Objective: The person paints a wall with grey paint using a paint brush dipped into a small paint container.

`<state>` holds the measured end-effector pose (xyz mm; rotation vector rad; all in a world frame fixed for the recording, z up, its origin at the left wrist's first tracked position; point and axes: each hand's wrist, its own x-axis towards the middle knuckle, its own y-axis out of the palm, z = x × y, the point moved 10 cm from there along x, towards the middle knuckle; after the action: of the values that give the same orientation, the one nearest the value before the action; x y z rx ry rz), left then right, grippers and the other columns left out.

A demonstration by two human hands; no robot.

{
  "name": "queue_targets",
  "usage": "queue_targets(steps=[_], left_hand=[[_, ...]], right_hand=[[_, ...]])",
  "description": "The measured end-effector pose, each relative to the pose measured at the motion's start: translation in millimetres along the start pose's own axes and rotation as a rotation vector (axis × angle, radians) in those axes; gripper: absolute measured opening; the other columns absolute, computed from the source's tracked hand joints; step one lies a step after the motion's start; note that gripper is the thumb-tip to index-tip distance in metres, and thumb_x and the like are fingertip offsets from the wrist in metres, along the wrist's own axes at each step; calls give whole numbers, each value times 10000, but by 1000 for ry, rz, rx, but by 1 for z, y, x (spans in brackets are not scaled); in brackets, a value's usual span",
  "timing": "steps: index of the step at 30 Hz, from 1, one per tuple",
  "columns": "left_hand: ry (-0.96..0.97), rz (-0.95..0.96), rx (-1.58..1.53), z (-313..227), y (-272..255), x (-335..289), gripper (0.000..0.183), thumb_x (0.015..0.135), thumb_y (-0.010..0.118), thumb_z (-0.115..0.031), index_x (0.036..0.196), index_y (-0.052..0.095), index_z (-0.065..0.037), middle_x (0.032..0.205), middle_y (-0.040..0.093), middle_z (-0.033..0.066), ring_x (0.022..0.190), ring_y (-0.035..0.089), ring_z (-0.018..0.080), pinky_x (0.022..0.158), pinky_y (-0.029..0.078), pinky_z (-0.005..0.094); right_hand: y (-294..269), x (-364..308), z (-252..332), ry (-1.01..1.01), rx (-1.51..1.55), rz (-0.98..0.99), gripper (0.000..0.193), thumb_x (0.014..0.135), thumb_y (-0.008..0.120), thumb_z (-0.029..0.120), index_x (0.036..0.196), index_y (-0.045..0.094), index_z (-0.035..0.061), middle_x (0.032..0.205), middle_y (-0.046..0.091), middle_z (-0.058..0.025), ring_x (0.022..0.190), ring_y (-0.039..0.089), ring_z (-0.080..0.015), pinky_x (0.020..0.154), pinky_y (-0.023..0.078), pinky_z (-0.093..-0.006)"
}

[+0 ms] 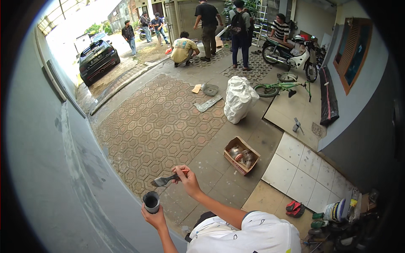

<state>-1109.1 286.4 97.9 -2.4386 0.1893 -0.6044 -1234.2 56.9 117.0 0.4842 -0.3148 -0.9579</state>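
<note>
My left hand [155, 217] is wrapped round a grey cup [151, 200] with dark contents, close to the grey-blue wall [63, 168] on the left. In my right hand [188, 182] is a paintbrush [168, 179], gripped by its orange-red handle. Its grey-smeared head points left and sits a little above the cup, apart from it. Lighter, patchy streaks run along the wall's surface. Both forearms come from the lower edge, where a white patterned shirt shows.
An open cardboard box [241, 155] with jars stands to the right, a white wrapped bundle [239, 99] beyond it. A green bicycle [283, 86] lies near a parked motorcycle [291, 52]. Several people are at the back. Buckets and tools clutter the lower right. A dark car [98, 60] stands outside.
</note>
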Motion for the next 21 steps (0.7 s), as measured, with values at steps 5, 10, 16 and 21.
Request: queue_targets(steps=[5, 10, 16, 21], left_hand=[[169, 46, -99, -47, 31, 8, 565, 538, 757, -84, 1046, 518, -18, 961, 552, 168, 905, 529, 375, 778, 424, 426], [288, 142, -248, -99, 58, 0, 597, 492, 767, -47, 1035, 521, -29, 922, 559, 149, 859, 547, 360, 754, 440, 395], [325, 105, -325, -117, 50, -3, 626, 490, 788, -51, 1049, 507, -49, 938, 573, 129, 870, 569, 319, 749, 457, 371], [294, 47, -272, -104, 24, -5, 628, 495, 795, -52, 1053, 509, -68, 970, 569, 127, 907, 562, 317, 770, 460, 373]], right_hand=[[-44, -9, 50, -182, 49, -148, 183, 951, 407, 233, 900, 403, 57, 817, 576, -77, 598, 540, -100, 549, 440, -224], [-78, -35, 99, -322, 93, -238, 159, 966, 341, 233, 984, 308, 78, 928, 514, -130, 658, 525, -135, 647, 447, -256], [-45, -46, 124, -410, -140, 11, 202, 948, 390, 258, 992, 316, 76, 934, 524, -134, 673, 515, -140, 657, 436, -255], [4, -53, 98, -316, -227, 227, 144, 937, 421, 177, 964, 352, 53, 893, 550, -118, 657, 499, -130, 631, 434, -255]])
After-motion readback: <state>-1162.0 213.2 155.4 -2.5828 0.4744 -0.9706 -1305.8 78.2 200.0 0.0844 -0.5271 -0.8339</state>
